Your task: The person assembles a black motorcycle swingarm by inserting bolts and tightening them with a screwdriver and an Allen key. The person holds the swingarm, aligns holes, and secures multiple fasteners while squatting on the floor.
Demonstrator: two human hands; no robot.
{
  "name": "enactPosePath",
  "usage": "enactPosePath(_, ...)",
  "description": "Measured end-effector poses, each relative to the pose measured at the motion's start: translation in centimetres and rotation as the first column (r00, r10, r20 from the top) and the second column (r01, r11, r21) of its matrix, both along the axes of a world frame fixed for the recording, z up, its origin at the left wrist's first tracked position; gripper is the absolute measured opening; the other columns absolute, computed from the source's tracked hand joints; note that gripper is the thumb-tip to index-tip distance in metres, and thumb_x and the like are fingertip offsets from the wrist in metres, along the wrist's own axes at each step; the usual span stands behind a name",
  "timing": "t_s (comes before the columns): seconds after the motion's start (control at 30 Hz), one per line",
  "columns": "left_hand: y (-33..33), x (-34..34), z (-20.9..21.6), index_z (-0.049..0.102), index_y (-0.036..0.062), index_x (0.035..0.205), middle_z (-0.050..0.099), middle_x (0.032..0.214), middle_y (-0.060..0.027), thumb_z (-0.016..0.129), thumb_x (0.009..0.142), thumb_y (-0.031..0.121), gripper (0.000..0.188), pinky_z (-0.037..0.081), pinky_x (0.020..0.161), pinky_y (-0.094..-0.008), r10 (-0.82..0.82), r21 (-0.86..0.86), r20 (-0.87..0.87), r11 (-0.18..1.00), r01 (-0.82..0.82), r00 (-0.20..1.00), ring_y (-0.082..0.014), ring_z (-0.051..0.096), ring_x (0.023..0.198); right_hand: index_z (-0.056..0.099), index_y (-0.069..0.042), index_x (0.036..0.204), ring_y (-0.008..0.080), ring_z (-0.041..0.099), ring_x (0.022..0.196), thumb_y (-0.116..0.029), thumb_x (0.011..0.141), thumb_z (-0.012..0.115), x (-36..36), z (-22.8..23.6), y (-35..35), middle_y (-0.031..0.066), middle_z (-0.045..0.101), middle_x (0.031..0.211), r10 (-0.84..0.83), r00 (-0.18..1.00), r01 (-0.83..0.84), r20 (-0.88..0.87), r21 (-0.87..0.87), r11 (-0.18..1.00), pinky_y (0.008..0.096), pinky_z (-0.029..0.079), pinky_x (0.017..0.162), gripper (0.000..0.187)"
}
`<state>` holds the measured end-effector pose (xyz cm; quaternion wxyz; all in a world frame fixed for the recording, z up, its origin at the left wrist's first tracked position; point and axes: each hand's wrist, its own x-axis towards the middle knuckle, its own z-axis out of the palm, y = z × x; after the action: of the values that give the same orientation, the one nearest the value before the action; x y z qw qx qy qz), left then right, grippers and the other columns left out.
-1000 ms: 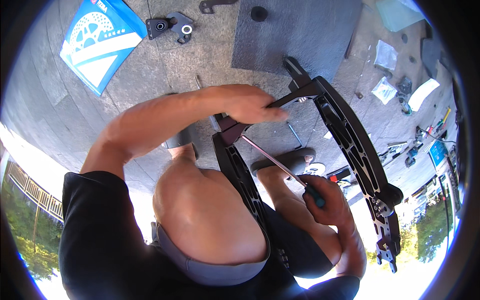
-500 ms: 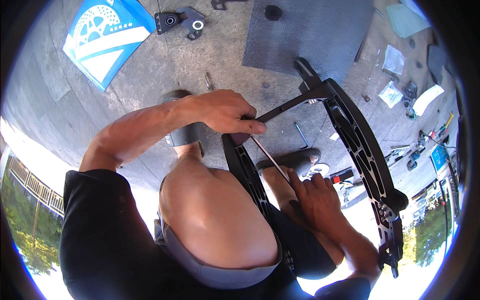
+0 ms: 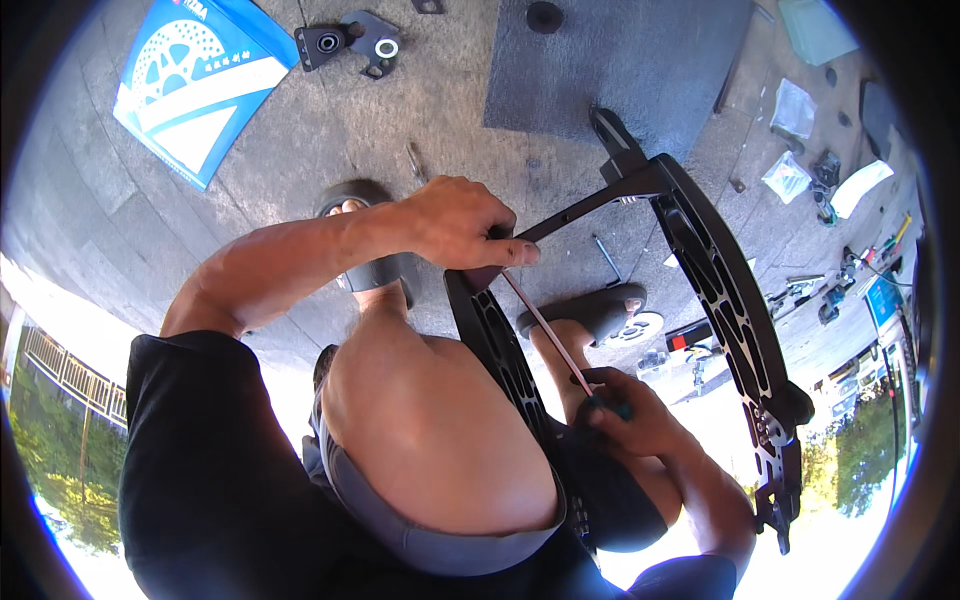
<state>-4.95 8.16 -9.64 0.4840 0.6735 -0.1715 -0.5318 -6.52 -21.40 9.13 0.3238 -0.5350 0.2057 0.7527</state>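
A black metal swingarm-like frame [image 3: 715, 255] with cut-out slots in its two long arms leans across my legs. My left hand [image 3: 460, 225] is closed around the near left corner of its crossbar, thumb pressed on top. In my right hand [image 3: 640, 415] is a screwdriver [image 3: 548, 328] with a long thin shaft and a dark green handle mostly covered by my fingers. Its shaft slants up and left to the frame's corner under my left hand; the tip is hidden there.
A blue and white package [image 3: 200, 85] lies on the paved ground at upper left, beside a black metal bracket [image 3: 375, 45]. Beyond the frame is a dark mat [image 3: 620, 65]. A hex key [image 3: 607, 258], plastic bags [image 3: 793, 108] and tools [image 3: 840, 290] lie to the right.
My right hand has shifted down the screwdriver, away from the frame's corner, and turned, baring more shaft and part of the handle. My left hand and the frame have barely moved.
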Motion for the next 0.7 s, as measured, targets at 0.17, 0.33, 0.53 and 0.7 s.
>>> enactPosePath(0.17,0.1,-0.1,-0.5,0.068,0.0049,0.081,0.062,0.067,-0.0174,0.05,0.088,0.062,0.06,0.047,0.065,-0.0477,0.0,0.0,0.021,1.0,0.0,1.0,-0.0378,0.062,0.072,0.04,0.001,0.139,0.0199,0.064,0.098,-0.02,0.082,0.073,1.0,0.9,-0.2,0.0112,0.068,0.097,-0.155,0.982,0.151,-0.106,-0.05,0.987,0.0324,0.049,0.088,0.07)
enactPosePath(0.33,0.0,-0.4,-0.7,0.068,0.005,0.079,0.061,0.065,-0.0166,0.052,0.088,0.061,0.059,0.046,0.063,-0.0476,0.027,-0.015,0.036,1.0,-0.026,0.999,-0.038,0.062,0.07,0.04,0.001,0.139,0.0214,0.063,0.105,-0.01,0.077,0.074,-1.0,1.2,-2.8,0.0129,0.067,0.107,0.269,0.963,-0.267,-0.025,0.06,0.962,0.0349,0.046,0.095,0.072)
enactPosePath(0.53,0.1,-0.2,-0.3,0.068,0.0045,0.08,0.06,0.064,-0.0163,0.053,0.088,0.06,0.058,0.047,0.063,-0.0465,0.005,0.005,0.021,1.0,-0.005,1.0,-0.0373,0.062,0.069,0.04,0.002,0.139,0.0252,0.062,0.109,-0.006,0.079,0.07,-2.0,1.3,-5.2,0.016,0.065,0.114,0.307,0.946,-0.321,0.099,0.201,0.925,0.0377,0.045,0.098,0.067)
enactPosePath(0.7,0.3,0.0,-0.2,0.069,0.0031,0.081,0.063,0.068,-0.0174,0.043,0.09,0.068,0.07,0.048,0.067,-0.0459,0.031,-0.002,-0.051,1.0,-0.031,0.998,-0.0366,0.063,0.072,0.042,0.003,0.138,0.0326,0.06,0.106,0.002,0.076,0.063,0.6,2.4,-3.6,0.0179,0.063,0.11,0.323,0.853,-0.407,0.411,0.135,0.903,0.0397,0.046,0.094,0.066)
